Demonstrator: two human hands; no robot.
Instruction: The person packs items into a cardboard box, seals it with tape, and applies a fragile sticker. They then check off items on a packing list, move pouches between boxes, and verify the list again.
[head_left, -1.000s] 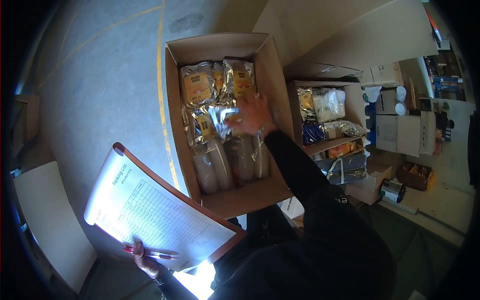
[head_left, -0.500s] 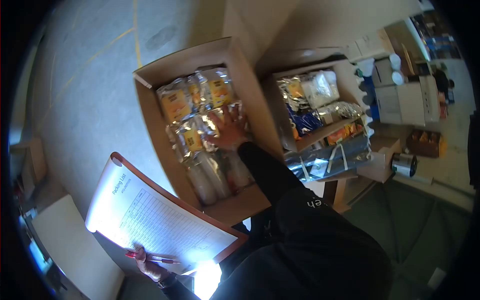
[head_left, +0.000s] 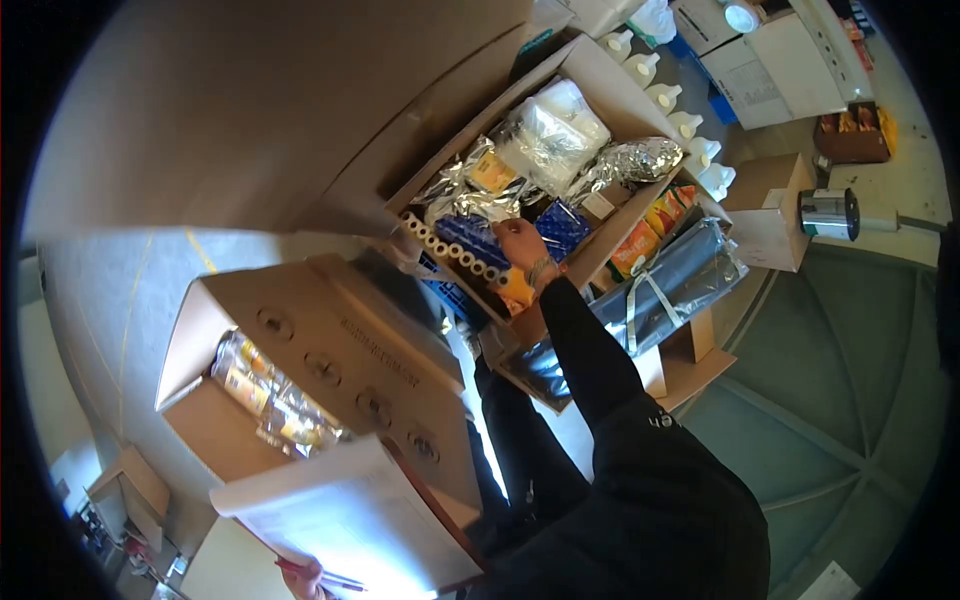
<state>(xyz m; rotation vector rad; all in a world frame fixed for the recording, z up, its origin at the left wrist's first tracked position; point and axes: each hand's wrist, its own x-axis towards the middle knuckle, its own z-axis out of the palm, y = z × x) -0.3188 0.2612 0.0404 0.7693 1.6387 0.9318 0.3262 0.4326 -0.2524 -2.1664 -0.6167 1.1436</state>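
Observation:
At the bottom left, my left hand [head_left: 303, 578] is closed on a brown clipboard [head_left: 432, 500] bearing a sheet of paper [head_left: 340, 505], with a red pen [head_left: 345, 581] also in the fingers. My right hand [head_left: 520, 243] reaches into a cardboard box [head_left: 625, 235] of mixed goods. Its fingers are curled down among shiny blue packets [head_left: 563, 228]; what they grip, if anything, is hidden. Beside that hand lie silver foil packets [head_left: 470, 185] with yellow labels, a clear plastic bundle [head_left: 556, 130] and a row of cream-coloured rolls [head_left: 450, 248].
A second cardboard box [head_left: 300, 350] with silver packets stands at lower left. Orange packets [head_left: 640, 245] and a dark plastic-wrapped roll [head_left: 675, 285] lie along the mixed box's near side. White jugs [head_left: 685, 124] line its far side. A metal canister [head_left: 828, 214] is at right.
My right hand has left the silver packets in the left box and is now in the mixed-goods box. The view has swung right; the clipboard appears lower, still in my left hand.

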